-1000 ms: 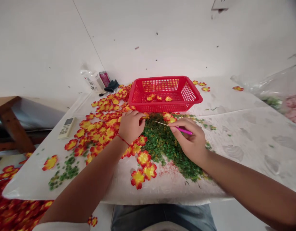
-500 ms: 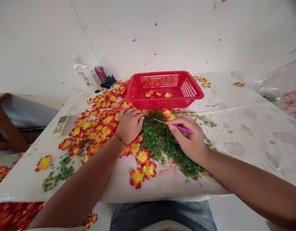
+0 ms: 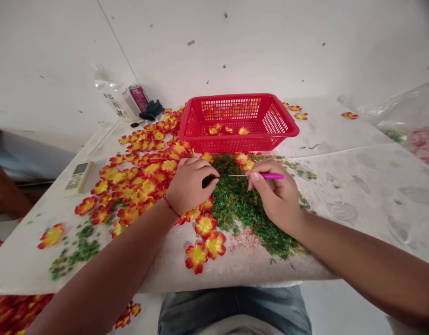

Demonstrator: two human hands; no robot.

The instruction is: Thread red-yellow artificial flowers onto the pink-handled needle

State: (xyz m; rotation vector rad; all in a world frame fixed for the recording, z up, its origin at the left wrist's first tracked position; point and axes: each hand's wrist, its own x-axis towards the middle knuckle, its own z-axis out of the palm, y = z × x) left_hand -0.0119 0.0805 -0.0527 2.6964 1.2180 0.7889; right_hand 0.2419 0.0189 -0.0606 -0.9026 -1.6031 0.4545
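Holding the pink-handled needle (image 3: 272, 176) pinched level between finger and thumb of our right hand (image 3: 275, 197), tip aimed at our curled left hand (image 3: 190, 186), its contents hidden, above the green sprig heap (image 3: 235, 204) by the red plastic basket (image 3: 235, 148).

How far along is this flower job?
Early, it seems. Done: the red plastic basket holds only a few flowers. In hand: the right hand grips a pink-handled needle. Left: many loose red-and-yellow flowers and a heap of green bits cover the table.
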